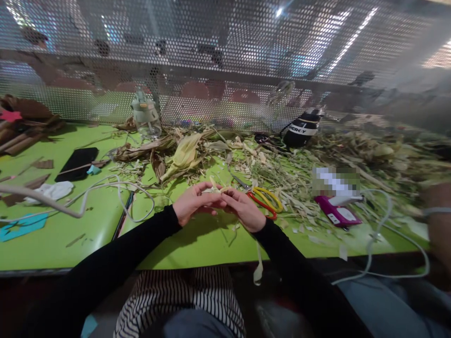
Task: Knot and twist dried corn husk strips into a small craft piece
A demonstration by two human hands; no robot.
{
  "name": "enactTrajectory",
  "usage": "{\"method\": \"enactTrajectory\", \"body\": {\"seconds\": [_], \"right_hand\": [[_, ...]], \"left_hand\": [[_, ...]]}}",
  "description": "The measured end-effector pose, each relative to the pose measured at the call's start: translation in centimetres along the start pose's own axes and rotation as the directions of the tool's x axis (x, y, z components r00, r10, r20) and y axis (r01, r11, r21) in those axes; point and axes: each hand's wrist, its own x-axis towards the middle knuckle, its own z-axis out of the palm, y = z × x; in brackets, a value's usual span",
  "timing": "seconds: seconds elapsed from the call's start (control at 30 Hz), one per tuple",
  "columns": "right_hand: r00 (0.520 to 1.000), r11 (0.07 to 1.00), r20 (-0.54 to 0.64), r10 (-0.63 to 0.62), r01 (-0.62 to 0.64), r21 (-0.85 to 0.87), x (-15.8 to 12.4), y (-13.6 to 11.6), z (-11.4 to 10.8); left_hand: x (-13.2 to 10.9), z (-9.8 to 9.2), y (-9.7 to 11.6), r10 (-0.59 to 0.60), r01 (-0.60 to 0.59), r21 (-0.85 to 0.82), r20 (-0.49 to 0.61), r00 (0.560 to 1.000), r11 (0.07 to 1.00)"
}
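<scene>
Above the green table (pixel 197 244), a person's left hand (pixel 192 203) and right hand (pixel 244 210) meet fingertip to fingertip, each grip pinched narrow on a pale husk strip (pixel 217 189), just beside yellow-and-red scissors (pixel 265 201) and heaped corn husks (pixel 183 157).

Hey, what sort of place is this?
Probably a shared craft workshop bench: a green table strewn with dried corn husks, scissors lying by the right hand, which pinches a husk strip together with the left hand, and a perforated metal screen along the far edge.
</scene>
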Motion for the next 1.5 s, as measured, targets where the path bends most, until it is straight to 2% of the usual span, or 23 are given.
{"method": "enactTrajectory", "body": {"seconds": [0.17,0.27,0.4,0.57,0.67,0.8,0.97,1.1,1.17,1.23,1.37,1.5], "right_hand": [[0.995,0.988,0.093,-0.044,0.057,-0.143,-0.4,-0.1,-0.2],[0.987,0.951,0.132,-0.087,0.121,-0.283,-1.0,-0.2,-0.4],[0.977,0.915,0.181,-0.111,0.171,-0.365,-1.5,-0.2,-0.7],[0.981,0.89,0.021,-0.193,0.184,-0.417,-1.5,0.2,-0.7],[0.971,0.861,-0.006,-0.24,0.21,-0.463,-1.5,0.3,-0.5],[0.964,0.855,0.013,-0.267,0.243,-0.458,-1.8,0.2,-0.4],[0.947,0.872,-0.099,-0.307,0.238,-0.428,-2.0,0.4,-0.8],[0.927,0.842,-0.125,-0.355,0.259,-0.473,-1.7,0.0,-0.6],[0.916,0.799,-0.087,-0.392,0.292,-0.526,-1.4,-0.2,-0.3],[0.909,0.794,-0.092,-0.407,0.303,-0.527,-1.1,-0.2,0.1],[0.876,0.843,-0.213,-0.433,0.309,-0.44,-0.8,0.4,0.6],[0.884,0.821,-0.197,-0.424,0.282,-0.497,-0.8,0.7,0.8]], "left_hand": [[-0.2,0.3,0.5,0.12,-0.108,0.238,-0.035,0.992,0.965],[-0.3,0.4,0.6,0.18,-0.163,0.286,-0.034,0.983,0.944],[-0.6,0.4,0.8,0.233,-0.221,0.331,0.003,0.973,0.918],[-0.6,0.3,0.7,0.198,-0.214,0.417,0.083,0.977,0.884],[-0.6,0.5,0.2,0.211,-0.241,0.438,0.117,0.97,0.866],[-0.6,0.6,-0.4,0.237,-0.244,0.464,0.074,0.969,0.851],[-0.3,-0.1,-0.5,0.284,-0.242,0.555,0.011,0.959,0.796],[-0.2,-0.3,-0.7,0.191,-0.212,0.51,0.093,0.977,0.834],[-0.2,0.0,-0.8,0.143,-0.202,0.435,0.165,0.976,0.878],[-0.3,0.3,-0.7,0.119,-0.181,0.342,0.196,0.973,0.922],[-0.4,0.7,-0.7,0.104,-0.126,0.247,0.1,0.99,0.961],[-0.1,0.4,-0.8,0.123,-0.105,0.296,-0.043,0.991,0.949]]}}
